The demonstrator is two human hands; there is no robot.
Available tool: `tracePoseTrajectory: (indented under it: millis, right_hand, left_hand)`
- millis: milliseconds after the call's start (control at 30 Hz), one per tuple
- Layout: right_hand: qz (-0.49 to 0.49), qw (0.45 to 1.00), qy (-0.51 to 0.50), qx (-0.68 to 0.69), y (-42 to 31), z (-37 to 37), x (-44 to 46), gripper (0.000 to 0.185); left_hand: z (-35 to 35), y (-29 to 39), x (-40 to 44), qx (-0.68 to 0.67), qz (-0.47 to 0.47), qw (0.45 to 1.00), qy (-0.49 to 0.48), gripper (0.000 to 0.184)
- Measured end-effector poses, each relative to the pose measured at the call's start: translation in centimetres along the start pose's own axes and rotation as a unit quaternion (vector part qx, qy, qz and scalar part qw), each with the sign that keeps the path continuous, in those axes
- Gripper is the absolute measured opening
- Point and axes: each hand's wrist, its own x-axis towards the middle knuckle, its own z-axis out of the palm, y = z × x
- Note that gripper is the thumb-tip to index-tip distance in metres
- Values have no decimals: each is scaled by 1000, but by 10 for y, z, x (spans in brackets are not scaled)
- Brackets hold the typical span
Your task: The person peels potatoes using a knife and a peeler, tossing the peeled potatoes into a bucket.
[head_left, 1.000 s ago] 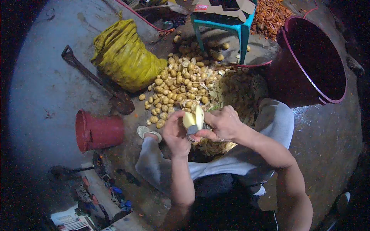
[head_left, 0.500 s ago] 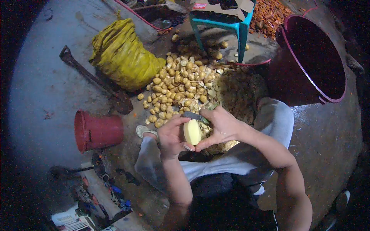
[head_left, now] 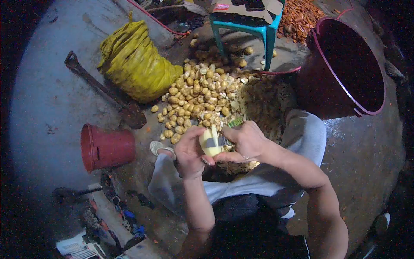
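Note:
My left hand (head_left: 189,151) is closed around a peeled, pale yellow potato (head_left: 211,149), held up over my lap. In my right hand (head_left: 248,140) is a knife with a broad grey blade (head_left: 212,142), which lies against the potato's face. A pale strip stands up along the potato beside the blade. A green patterned piece (head_left: 235,122), apparently part of the knife, shows above my right fingers; the rest of its handle is hidden. My right thumb rests near the potato's lower end. Just beyond my hands spreads a heap of unpeeled potatoes (head_left: 196,93).
A yellow sack (head_left: 138,64) and a shovel (head_left: 97,86) lie to the left, above a small red bucket (head_left: 112,148). At right stands a large dark red tub (head_left: 317,82). Behind are a teal stool (head_left: 271,47) carrying a cardboard box and a pile of carrots (head_left: 299,17).
The knife blade has swung from behind the potato to across its face, and a pale strip now stands up there. My left hand has tilted the potato slightly.

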Motion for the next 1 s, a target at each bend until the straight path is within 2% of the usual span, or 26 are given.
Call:
tracePoseTrajectory:
  millis: [67, 133, 200, 267, 300, 333, 400, 500, 733, 800, 833, 900, 933, 1000]
  right_hand:
    - [4, 998, 16, -65, -3, 1, -1, 58]
    - [4, 998, 29, -61, -5, 2, -1, 56]
    - [5, 997, 41, -57, -3, 4, -1, 54]
    - [40, 993, 85, 71, 4, 6, 1, 52]
    - [62, 992, 55, 97, 9, 6, 3, 49]
    - [62, 992, 55, 97, 12, 5, 4, 49]
    - [90, 983, 20, 157, 14, 0, 4, 50]
    - [57, 986, 50, 147, 15, -2, 5, 52]
    - [52, 991, 33, 122, 10, -5, 6, 51]
    - [63, 997, 36, 32, 7, -3, 6, 50]
    - [62, 997, 35, 32, 8, -2, 7, 50]
    - [57, 996, 44, 47, 12, 2, 7, 39]
    - [57, 996, 44, 46, 13, 2, 8, 39]
    - [84, 980, 37, 177, 18, 2, 11, 49]
  left_hand:
    - [1, -5, -2, -9, 2, 1000, 15, 88]
    - [3, -7, -3, -18, 4, 999, 30, 87]
    - [7, -7, -4, -100, 0, 994, 34, 78]
    - [6, -13, -7, -127, -9, 991, 33, 71]
    - [6, -14, -7, -155, -17, 987, 32, 63]
    - [8, -13, -9, -154, -17, 987, 32, 63]
    - [14, -11, -11, -216, -59, 974, 26, 50]
    - [16, -13, -13, -237, -61, 969, 33, 42]
    - [11, -14, -11, -255, -59, 965, 5, 40]
    - [8, -16, -9, -244, -60, 968, -1, 39]
    - [10, -15, -9, -244, -60, 968, 0, 39]
    - [16, -12, -8, -257, -57, 964, 33, 40]
    - [15, -12, -8, -257, -57, 964, 33, 40]
    - [12, -14, -7, -315, -109, 943, 22, 42]
